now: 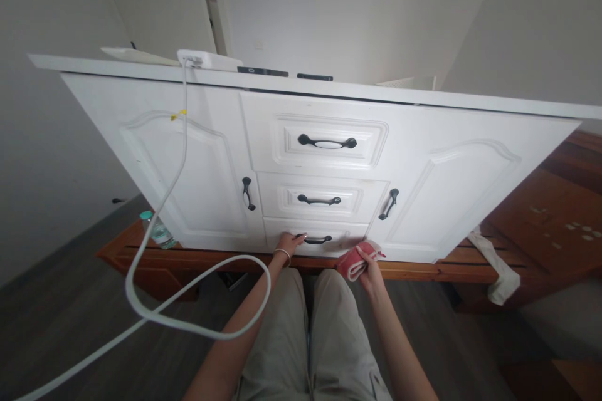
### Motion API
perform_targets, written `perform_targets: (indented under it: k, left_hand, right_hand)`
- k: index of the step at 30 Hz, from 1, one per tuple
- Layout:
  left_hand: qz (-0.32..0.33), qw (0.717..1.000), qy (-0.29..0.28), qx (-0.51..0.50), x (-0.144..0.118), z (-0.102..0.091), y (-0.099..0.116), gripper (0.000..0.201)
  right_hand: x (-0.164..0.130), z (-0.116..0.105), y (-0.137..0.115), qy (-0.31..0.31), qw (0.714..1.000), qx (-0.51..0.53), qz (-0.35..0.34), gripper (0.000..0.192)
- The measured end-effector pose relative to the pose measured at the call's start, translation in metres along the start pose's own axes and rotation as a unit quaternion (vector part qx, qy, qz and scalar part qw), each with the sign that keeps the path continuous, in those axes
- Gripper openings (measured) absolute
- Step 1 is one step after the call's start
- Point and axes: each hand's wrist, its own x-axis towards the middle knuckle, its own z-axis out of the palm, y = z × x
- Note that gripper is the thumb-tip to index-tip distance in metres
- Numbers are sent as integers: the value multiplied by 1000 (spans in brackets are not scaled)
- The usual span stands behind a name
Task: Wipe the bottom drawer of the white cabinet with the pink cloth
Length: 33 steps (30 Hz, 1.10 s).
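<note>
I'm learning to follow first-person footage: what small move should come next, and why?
Probably pull the white bottom drawer outward: it looks shut, the left hand is at its dark curved handle, and the right hand holds a folded red-and-white cloth.

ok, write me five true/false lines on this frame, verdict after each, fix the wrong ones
1. The right hand holds a red-and-white cloth. True.
2. The left hand is at the top drawer's handle. False: it is at the bottom drawer's handle.
3. A bottle with a teal cap is beside the white cabinet, on the left of the picture. True.
4. The tag on the white cable is red. False: it is yellow.
5. The top drawer is pulled wide open. False: it looks closed.
</note>
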Motion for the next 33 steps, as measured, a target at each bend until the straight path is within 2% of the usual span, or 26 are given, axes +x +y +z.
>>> perform_targets:
  k: [2,4,7,11,14,16,17,19,22,25,26,27,30,33]
  left_hand:
    - [-4,1000,24,3,-8,6,-6,60]
    - [-13,999,42,3,-25,16,-17,59]
    - [-30,998,52,9,-64,34,-43,53]
    - [-34,993,104,48,-123,61,-77,38]
    - [35,985,121,120,-148,76,-93,35]
    - [77,977,118,159,-153,81,-101,35]
    - [84,975,116,171,-153,81,-103,35]
    - [80,972,118,189,-149,78,-107,34]
    - [76,970,123,197,-143,71,-109,33]
    - [85,972,119,185,-143,64,-109,34]
    - [88,973,115,179,-144,62,-108,34]
    - [91,975,110,173,-145,61,-108,34]
    - [100,977,92,164,-148,57,-105,35]
    - [89,977,81,174,-150,56,-99,36]
  right_hand:
    - [7,26,5,-12,1000,15,15,38]
    - [11,52,15,-12,1000,29,0,41]
    - [9,87,36,5,998,23,-64,46]
    - [1,130,72,-28,985,-80,-149,45]
    - [-1,157,104,-25,951,-187,-243,39]
    - [0,167,127,-30,909,-268,-319,31]
    - [1,170,138,-52,878,-318,-354,28]
    - [4,169,159,-124,806,-417,-402,30]
    - [11,157,178,-244,683,-549,-416,41]
    - [16,134,185,-299,585,-639,-400,44]
    - [17,125,186,-297,568,-660,-392,43]
    - [19,114,186,-280,567,-672,-385,42]
    - [26,76,180,-170,575,-713,-364,42]
    - [35,40,162,-69,568,-738,-358,41]
